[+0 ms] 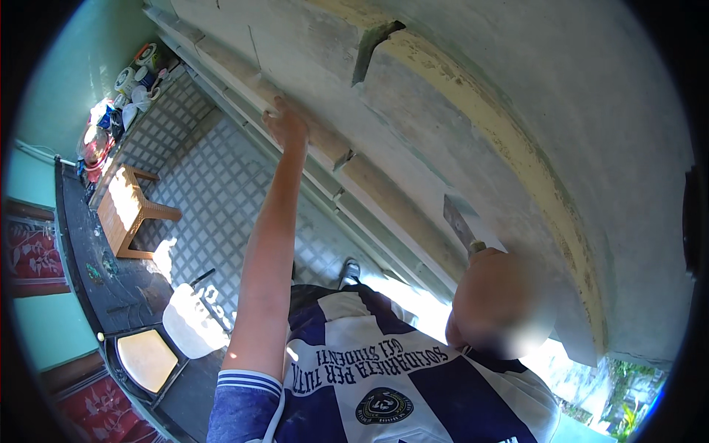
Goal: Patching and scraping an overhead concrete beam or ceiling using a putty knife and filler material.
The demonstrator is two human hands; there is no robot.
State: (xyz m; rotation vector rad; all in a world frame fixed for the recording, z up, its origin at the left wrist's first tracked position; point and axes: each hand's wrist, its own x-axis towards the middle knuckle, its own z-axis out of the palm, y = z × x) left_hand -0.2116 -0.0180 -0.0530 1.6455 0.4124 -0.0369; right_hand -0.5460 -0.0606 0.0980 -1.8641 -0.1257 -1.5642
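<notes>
My left hand (286,125) reaches out with its fingers spread over the edge of a long pale moulding (325,140) on the wall. It holds nothing. On the right, my right hand (487,269) grips the handle of a putty knife (458,221), mostly behind a blur. The metal blade lies close to the plastered wall surface (473,111); whether it touches I cannot tell. A yellowish raised band (502,122) curves along that wall, with a dark notch (373,48) in it. A smaller notch (343,159) cuts the moulding between my hands.
Below lies a patterned tile floor (199,170). A brown plastic stool (122,207) and a white chair (193,321) stand at left, by a long dark surface (118,295). Tubs and bags (133,92) crowd a ledge at far left. My shoe (350,270) shows below the moulding.
</notes>
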